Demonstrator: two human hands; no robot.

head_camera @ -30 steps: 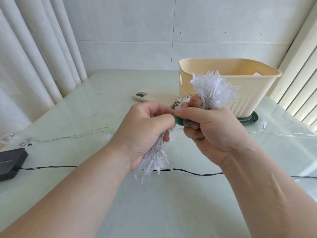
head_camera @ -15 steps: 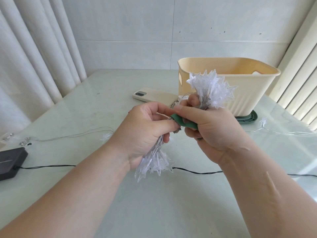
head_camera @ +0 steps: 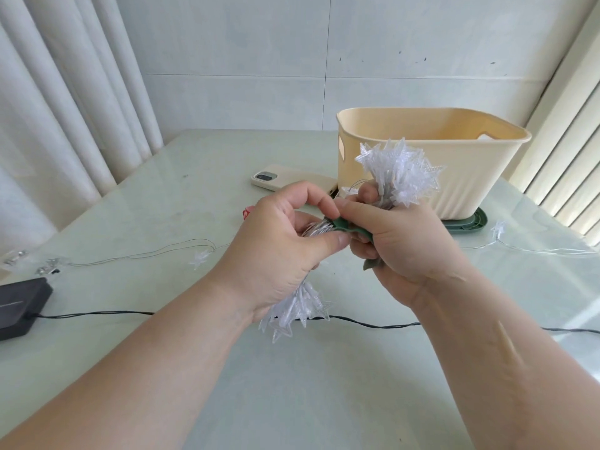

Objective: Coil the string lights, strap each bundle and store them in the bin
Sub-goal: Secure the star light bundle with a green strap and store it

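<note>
A coiled bundle of clear star-shaped string lights (head_camera: 402, 177) is held above the table, stars sticking out at the top and below my left wrist. My left hand (head_camera: 279, 245) grips the bundle's lower half, thumb and forefinger at the green strap (head_camera: 344, 226). My right hand (head_camera: 402, 241) curls round the bundle's middle and pinches the green strap, which wraps across the wires. The strap's tail pokes out under my right fingers. The beige bin (head_camera: 464, 177) stands behind, to the right.
A phone (head_camera: 285, 180) lies left of the bin. A green lid (head_camera: 470, 224) sits under the bin. A black box (head_camera: 19, 306) with a dark cable (head_camera: 97, 315) lies at the left edge. Loose wire with single stars trails left and right on the table (head_camera: 162, 196).
The green strap has been pulled further out across the bundle between both thumbs. My left thumb has moved up to the strap. The bundle stayed in place.
</note>
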